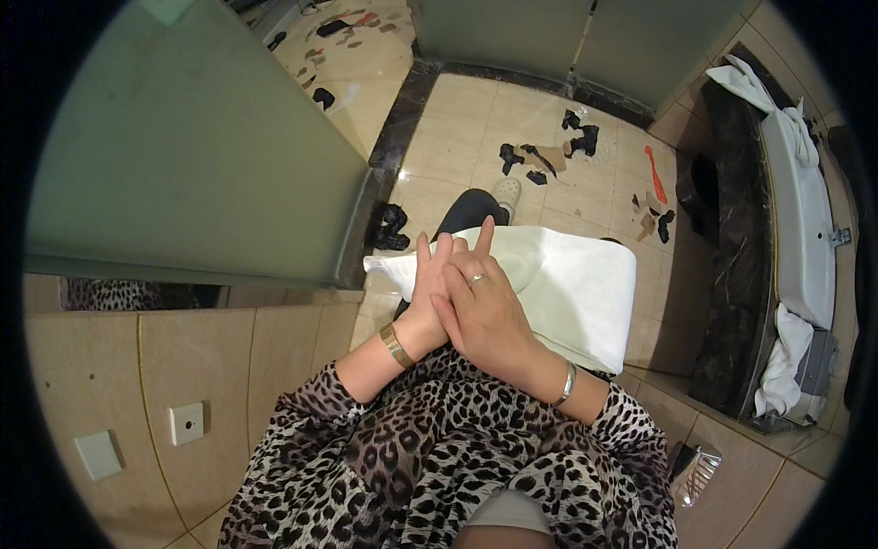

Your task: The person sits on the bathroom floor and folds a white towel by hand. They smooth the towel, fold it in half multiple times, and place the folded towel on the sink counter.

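Observation:
My left hand [431, 295] and my right hand [485, 302] are pressed together above my lap, the right lying across the left. A gold-coloured bracelet [396, 345] is on my left wrist, a silver bangle [566, 384] on my right, and a ring [477, 278] on a right finger. Behind the hands a folded white cloth [590, 288] lies over my knees. Part of my left palm is hidden under the right hand. One light clog [507, 192] shows beyond my knee.
Black plastic scraps [584, 141], torn brown pieces [545, 159] and a red strip [656, 175] litter the tiled floor. At right, a dark stone counter [734, 274] carries a white sink [802, 226] and crumpled white cloths [780, 367]. A frosted glass panel [199, 151] stands at left.

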Available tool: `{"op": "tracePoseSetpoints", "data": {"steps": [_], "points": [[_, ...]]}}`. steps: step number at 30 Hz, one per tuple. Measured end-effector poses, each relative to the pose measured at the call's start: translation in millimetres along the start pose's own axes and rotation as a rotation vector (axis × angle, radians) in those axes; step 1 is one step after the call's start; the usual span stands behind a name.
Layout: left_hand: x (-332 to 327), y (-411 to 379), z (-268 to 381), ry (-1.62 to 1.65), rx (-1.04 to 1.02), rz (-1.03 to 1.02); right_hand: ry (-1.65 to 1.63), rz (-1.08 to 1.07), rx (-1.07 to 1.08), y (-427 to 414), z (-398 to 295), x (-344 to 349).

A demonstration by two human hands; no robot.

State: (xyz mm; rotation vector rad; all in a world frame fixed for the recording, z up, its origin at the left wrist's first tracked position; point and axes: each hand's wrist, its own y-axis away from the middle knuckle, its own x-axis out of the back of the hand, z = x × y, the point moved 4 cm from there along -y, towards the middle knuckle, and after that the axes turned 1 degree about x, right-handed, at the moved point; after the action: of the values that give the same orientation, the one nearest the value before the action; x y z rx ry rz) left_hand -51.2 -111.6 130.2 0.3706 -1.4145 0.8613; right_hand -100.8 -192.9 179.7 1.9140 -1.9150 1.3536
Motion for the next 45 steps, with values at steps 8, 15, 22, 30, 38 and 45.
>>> {"op": "tracePoseSetpoints", "data": {"steps": [8,15,22,30,38,45], "points": [[-10,-1,-9,-0.215,0.071,-0.02,-0.046,-0.134,0.154,10,-18,9],[1,1,4,-0.07,0.013,0.015,-0.044,-0.04,0.048,1,-8,6],[-6,-2,-7,-0.15,0.057,-0.011,-0.152,-0.137,0.13,11,-14,3],[-8,2,-4,-0.15,0.047,0.04,-0.081,-0.091,0.094,7,-11,9],[0,0,0,-0.088,0.053,0.048,-0.141,-0.046,0.128,9,-6,9],[-4,0,-10,-0.162,0.014,0.012,-0.354,-0.175,0.226,22,-3,0]]}}
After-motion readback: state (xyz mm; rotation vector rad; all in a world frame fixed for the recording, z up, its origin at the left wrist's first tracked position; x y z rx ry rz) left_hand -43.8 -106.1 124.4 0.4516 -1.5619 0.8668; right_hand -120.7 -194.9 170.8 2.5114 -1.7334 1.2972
